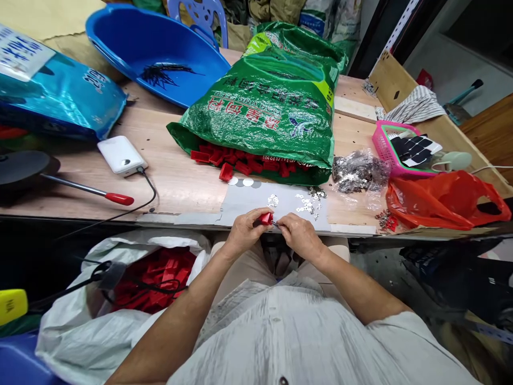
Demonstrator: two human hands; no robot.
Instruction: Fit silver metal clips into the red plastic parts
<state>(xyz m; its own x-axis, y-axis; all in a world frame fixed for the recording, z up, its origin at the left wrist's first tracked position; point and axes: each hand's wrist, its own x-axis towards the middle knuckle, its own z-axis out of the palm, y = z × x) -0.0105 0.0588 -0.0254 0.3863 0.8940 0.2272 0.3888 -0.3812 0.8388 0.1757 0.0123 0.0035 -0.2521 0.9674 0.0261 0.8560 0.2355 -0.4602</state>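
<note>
Between the thumb and fingers of my left hand (243, 232) is a small red plastic part (266, 218), held at the table's front edge. My right hand (301, 235) pinches a thin dark metal piece (276, 223) against the right end of that part; its exact kind is too small to make out. Just beyond my hands, on a grey sheet (240, 206), lie a little pile of silvery metal pieces (273, 200) and a looser scatter of them (308, 204). More red plastic parts (244, 163) spill from the mouth of a green woven sack (264, 107).
A white sack (76, 331) of red parts stands below the table at left. A clear bag of metal pieces (356, 174), a red plastic bag (444, 200) and a pink basket (387, 155) sit right. A blue basin (120, 40), white power bank (122, 155) and red-tipped lever (119, 199) are left.
</note>
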